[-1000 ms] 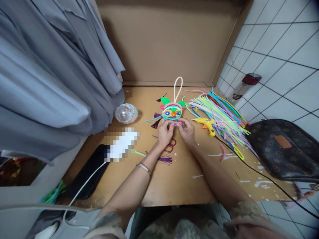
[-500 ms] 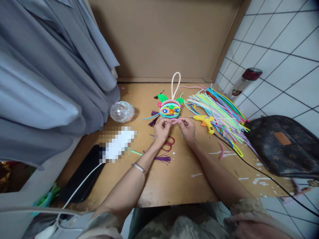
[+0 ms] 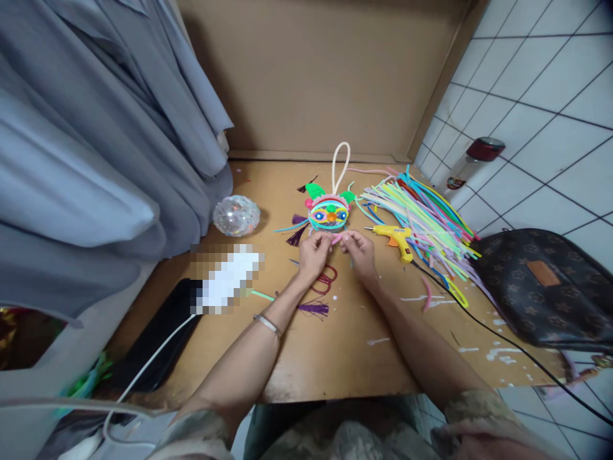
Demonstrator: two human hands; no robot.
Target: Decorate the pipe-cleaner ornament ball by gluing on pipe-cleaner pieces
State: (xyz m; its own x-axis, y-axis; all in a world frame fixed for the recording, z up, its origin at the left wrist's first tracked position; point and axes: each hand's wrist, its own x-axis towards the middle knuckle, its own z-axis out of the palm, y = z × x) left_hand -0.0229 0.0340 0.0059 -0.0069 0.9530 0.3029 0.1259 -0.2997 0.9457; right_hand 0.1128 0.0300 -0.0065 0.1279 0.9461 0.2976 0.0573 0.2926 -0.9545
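Between my fingertips is a short pink pipe cleaner (image 3: 337,237). My left hand (image 3: 313,253) pinches one end of it, and my right hand (image 3: 359,253) pinches the other. Just beyond my hands sits a colourful animal-face ornament (image 3: 329,216), with green ears, patterned eyes, an orange nose and a cream loop handle (image 3: 340,167) standing up behind it. Dark purple tassels (image 3: 297,235) lie at its left. Below my left hand are red-handled scissors (image 3: 327,279), their blades partly hidden by the hand, and another purple tassel (image 3: 314,308).
A yellow glue gun (image 3: 395,238) lies right of my right hand, its black cord running to the lower right. Behind it spreads a pile of coloured pipe cleaners (image 3: 416,217). A clear ball (image 3: 236,215) stands left, a dark patterned bag (image 3: 522,287) right. A black phone-like slab (image 3: 163,338) lies front left.
The pink pipe cleaner, a curved loop before, now looks flatter and pressed together between my fingertips. Both hands stay in nearly the same place; the whole view has shifted slightly.
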